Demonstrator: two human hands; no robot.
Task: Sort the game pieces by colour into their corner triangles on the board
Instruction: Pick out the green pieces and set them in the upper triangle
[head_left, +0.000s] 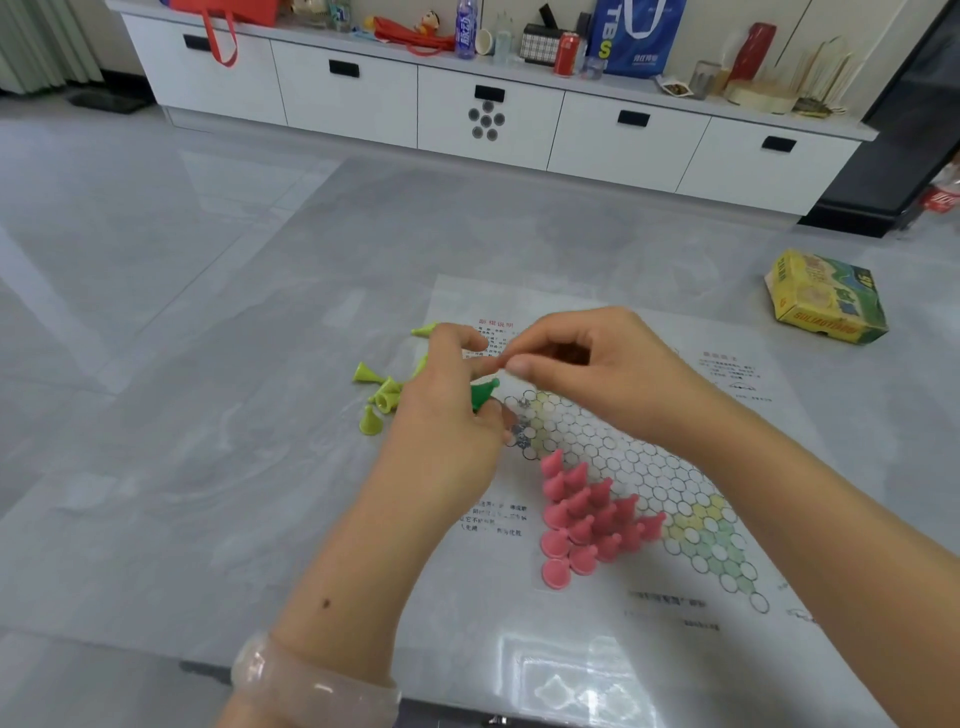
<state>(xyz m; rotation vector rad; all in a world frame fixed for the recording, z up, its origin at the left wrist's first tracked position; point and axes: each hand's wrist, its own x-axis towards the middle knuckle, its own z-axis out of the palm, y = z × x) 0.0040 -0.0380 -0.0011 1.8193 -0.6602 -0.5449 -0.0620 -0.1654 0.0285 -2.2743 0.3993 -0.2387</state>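
The grey surface (208, 415) fills most of the view, and behind it stands a long white cabinet (363, 98) with drawers. On the surface lies the board (649, 467), a thin white sheet printed with a field of small circles and some blocks of text; it lies turned at an angle, and one pale green and yellow corner triangle of it points toward the near right. A yellow and green box (826, 299) lies well apart from the board, at the far right.

The left hand (447, 415) is over the left edge of the board. Its fingers are curled closed around a dark green piece (483, 394), a small cone; its long axis is tilted, with the narrow tip pointing up and to the right, out of the fist. The right hand (587, 364) is just beside the left one, and its thumb and forefinger are pinched together near the tip of the left forefinger; I cannot tell if they grip something.

The pink pieces (582, 519) stand upright on the board in a tight triangle group, touching each other, with tips up. The light green pieces (379, 400) lie off the board, left of the left hand; most are fallen on the side and point in different directions.

On the left wrist is a pale bracelet (311, 680).
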